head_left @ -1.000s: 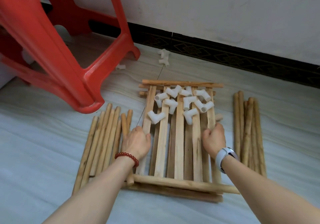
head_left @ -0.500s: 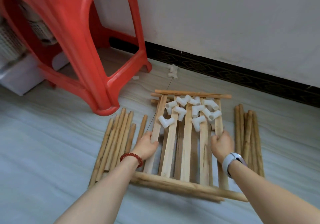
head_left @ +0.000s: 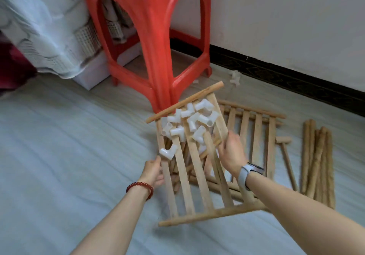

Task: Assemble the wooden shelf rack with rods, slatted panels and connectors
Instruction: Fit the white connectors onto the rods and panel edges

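Both hands hold 1 slatted panel (head_left: 194, 177) above the floor (head_left: 69, 156), turned at an angle to the parts beneath it. The left hand (head_left: 153, 172) grips the panel's left outer slat, fingers curled round its edge. The right hand (head_left: 232, 155) grips the right outer slat in the same manner, thumb on top; the fingers below the slat are hidden. A cluster of white plastic connectors (head_left: 189, 122) rests on the slats at the far end of the held panel, against its far cross rod (head_left: 185, 102). 1 connector (head_left: 167, 152) lies apart from the cluster, nearer the left hand. A second slatted panel (head_left: 254, 136) lies flat on the floor under and to the right of the held panel. A small wooden mallet (head_left: 285, 154) lies on the floor just beside that panel's right edge. A bundle of rods (head_left: 318, 162) lies on the floor to the right of the mallet. More rods (head_left: 195, 163) are visible through the gaps of the held panel. 2 connectors (head_left: 235, 78) lie near the skirting board (head_left: 296, 79). A red plastic stool (head_left: 156, 37) stands behind the held panel. The left wrist carries a red bead bracelet (head_left: 140, 188); the right wrist carries a watch (head_left: 249, 172).
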